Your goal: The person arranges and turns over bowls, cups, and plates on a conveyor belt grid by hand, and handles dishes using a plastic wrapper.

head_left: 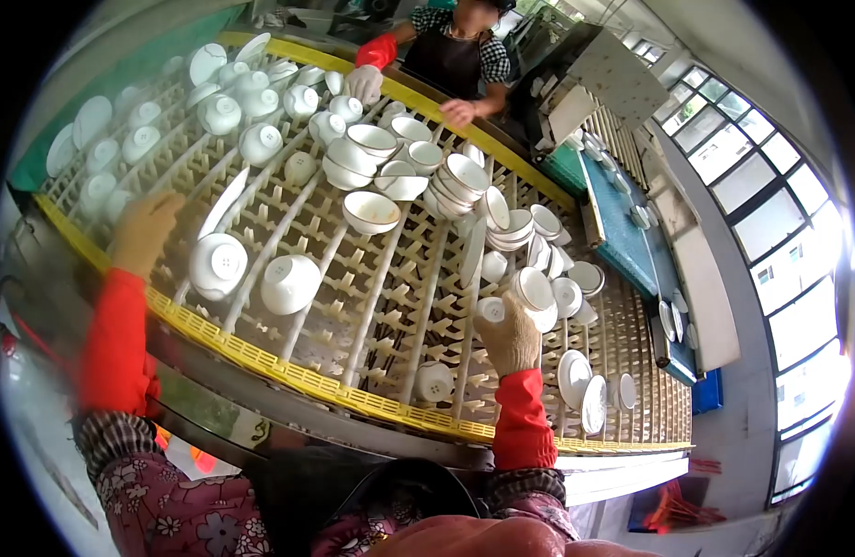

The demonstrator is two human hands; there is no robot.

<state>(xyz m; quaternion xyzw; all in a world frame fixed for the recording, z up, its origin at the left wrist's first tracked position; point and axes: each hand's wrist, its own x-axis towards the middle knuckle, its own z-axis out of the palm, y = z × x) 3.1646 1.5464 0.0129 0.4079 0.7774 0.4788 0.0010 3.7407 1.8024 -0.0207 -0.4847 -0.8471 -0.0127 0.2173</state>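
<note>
"What's at your right hand [513, 336]?"

"A bowl [536, 288], above the belt [404, 348]. The fingers seem to pinch its near edge; I can't see them all."

"What worries you?"

"Crowding. Another bowl [566, 297] sits just beside it, so if I drag rather than lift, rims could knock and chip. Smooth glaze might slip, too."

"And the left hand [147, 232]?"

"Near the yellow edge [288, 371], holding nothing I can make out. Whether its fingers are spread, I can't tell."

"Anything else?"

"The stack [460, 181] looks tilted; a jolt could topple it. A co-worker's hand [364, 84] is opposite, so our reaches might clash."
</note>
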